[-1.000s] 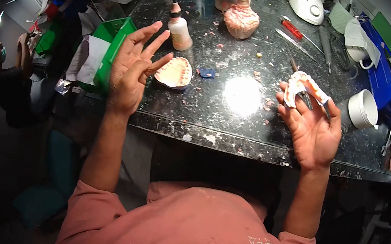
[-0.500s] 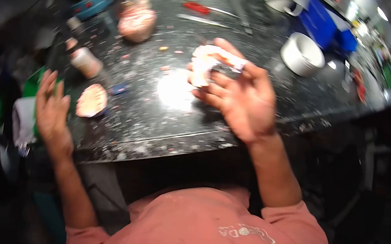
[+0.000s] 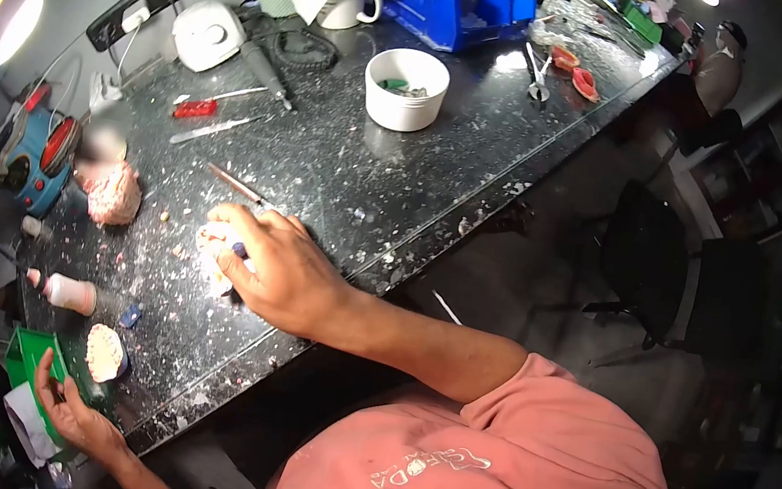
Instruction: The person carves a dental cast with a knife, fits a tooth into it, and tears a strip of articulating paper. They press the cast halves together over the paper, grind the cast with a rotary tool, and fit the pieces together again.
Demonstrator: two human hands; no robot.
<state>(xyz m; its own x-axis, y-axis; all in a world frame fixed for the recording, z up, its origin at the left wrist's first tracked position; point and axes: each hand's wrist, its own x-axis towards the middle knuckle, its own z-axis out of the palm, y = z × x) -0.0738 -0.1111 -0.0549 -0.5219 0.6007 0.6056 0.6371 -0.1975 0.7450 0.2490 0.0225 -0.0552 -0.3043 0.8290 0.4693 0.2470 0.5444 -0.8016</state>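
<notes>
My right hand point(image 3: 290, 275) is palm down low over the bench, its fingers curled round a pale dental cast point(image 3: 215, 240). The hand covers much of that cast, so whether it rests on the bench cannot be told. Just past the fingertips lies a thin brown-handled tool point(image 3: 236, 184). At the near left edge my left hand point(image 3: 73, 412) is open, fingers apart and holding nothing. Close to it stands a second dental cast point(image 3: 104, 353) with a bluish base. A small dark blue block point(image 3: 131, 316) and a pink-capped bottle point(image 3: 68, 293) lie beyond.
A white bowl point(image 3: 405, 93) with bits inside stands mid-bench. Behind are a blue bin point(image 3: 436, 8), a cloth-covered mug point(image 3: 341, 6) and a handpiece point(image 3: 265, 71). A red-handled knife point(image 3: 196, 108), a pink lump point(image 3: 112, 195) and a green bin point(image 3: 31, 353) are leftward. Another person sits far right.
My view has swung to the right. My right hand has turned from palm up to palm down and lowered the cast towards the bench. My left hand stays open near the edge.
</notes>
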